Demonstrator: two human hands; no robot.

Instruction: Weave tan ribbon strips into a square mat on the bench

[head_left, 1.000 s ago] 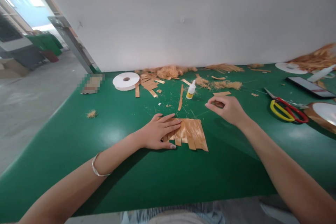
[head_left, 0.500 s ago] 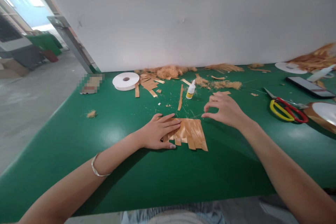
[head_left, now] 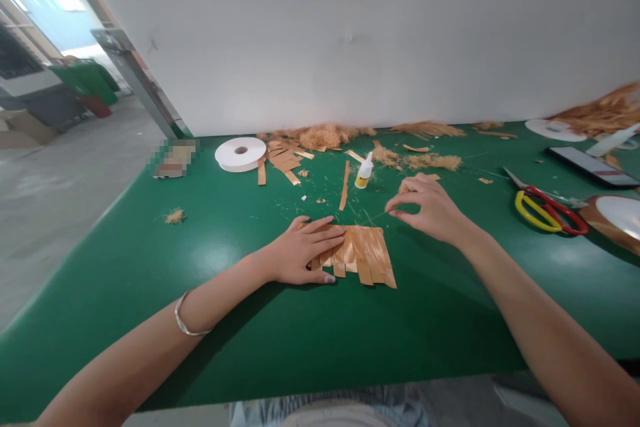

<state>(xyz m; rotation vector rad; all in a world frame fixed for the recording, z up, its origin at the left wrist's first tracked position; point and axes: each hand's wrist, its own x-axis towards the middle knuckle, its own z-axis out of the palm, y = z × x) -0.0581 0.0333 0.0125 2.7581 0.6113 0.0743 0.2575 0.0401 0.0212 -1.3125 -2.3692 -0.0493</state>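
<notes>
My left hand lies flat, fingers spread, on the left part of a tan fringed piece made of overlapping strips. Beyond the piece's upper right corner, my right hand is raised a little with thumb and index finger pinched together. A thin, pale thread runs from that pinch toward the top edge of the piece. A small white glue bottle with a yellow label stands upright behind the piece, and a narrow tan strip lies to its left.
A white tape roll lies beside cut tan strips at the back left. Scissors with yellow and red handles, a phone and a brown-edged roll are on the right. Loose fibres line the wall.
My right thumb and index finger have closed into a pinch, with the hand nearly in the same place. My left hand and the fringed piece have not moved.
</notes>
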